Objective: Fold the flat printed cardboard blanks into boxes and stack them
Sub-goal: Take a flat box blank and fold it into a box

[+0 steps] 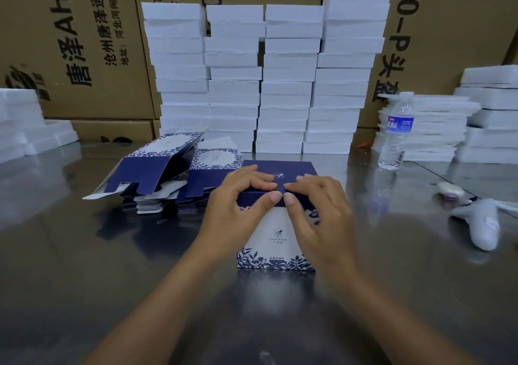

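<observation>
Box (276, 241) stands mid-counter (84, 266) just before person, white printed face toward person, navy top up; long axis unclear. Left hand (238, 205), right hand (316, 213) both pinch top front edge. Blanks (151, 168) piled behind-left.

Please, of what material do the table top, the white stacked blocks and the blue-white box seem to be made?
The table top: probably brushed steel; grey, mirrors the stacks. The white blocks: likely foam; matte, ragged edges. The box: printed cardboard, smooth, perhaps coated; sharp folded creases.
</observation>
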{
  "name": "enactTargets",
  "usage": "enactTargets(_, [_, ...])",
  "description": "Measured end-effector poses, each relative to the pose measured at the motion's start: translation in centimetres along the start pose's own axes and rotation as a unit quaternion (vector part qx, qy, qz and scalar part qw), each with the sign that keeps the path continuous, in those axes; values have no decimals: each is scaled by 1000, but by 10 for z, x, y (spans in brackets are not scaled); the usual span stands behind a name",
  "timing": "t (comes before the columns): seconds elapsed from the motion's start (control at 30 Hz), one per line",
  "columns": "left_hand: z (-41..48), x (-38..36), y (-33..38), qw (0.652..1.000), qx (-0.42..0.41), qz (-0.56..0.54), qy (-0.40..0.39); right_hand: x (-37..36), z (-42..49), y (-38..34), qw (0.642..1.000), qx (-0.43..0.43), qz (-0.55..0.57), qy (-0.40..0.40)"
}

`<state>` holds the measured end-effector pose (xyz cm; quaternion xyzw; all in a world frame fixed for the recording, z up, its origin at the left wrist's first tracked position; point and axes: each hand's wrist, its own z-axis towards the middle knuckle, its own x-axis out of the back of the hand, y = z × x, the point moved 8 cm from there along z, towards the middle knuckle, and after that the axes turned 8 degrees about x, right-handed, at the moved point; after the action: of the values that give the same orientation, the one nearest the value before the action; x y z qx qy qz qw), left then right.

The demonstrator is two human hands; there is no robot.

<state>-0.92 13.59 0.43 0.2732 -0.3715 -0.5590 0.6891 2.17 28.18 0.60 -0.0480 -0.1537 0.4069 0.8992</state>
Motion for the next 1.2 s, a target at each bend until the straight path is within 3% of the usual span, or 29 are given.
enactTargets(0.13, [-5, -1, 0, 996, -53, 26, 62, -3, -1, 4, 999, -16, 34, 25])
enactTargets(0.33, [-5, -2, 2, 993, -63, 48, 87, -4, -1, 8, 998, -36, 44, 25])
enactTargets(0.7, [-6, -1, -1, 999, -28, 28, 6, 10, -1, 14, 994, -70, 85, 24])
enactTargets(1.0, [-8, 5, -4, 999, -5, -6, 32, 8, -2, 13, 990, -84, 112, 25])
enactTargets(1.2, [-6, 6, -9, 1000, 6, -23, 14, 12, -11, 30, 964, -182, 186, 56])
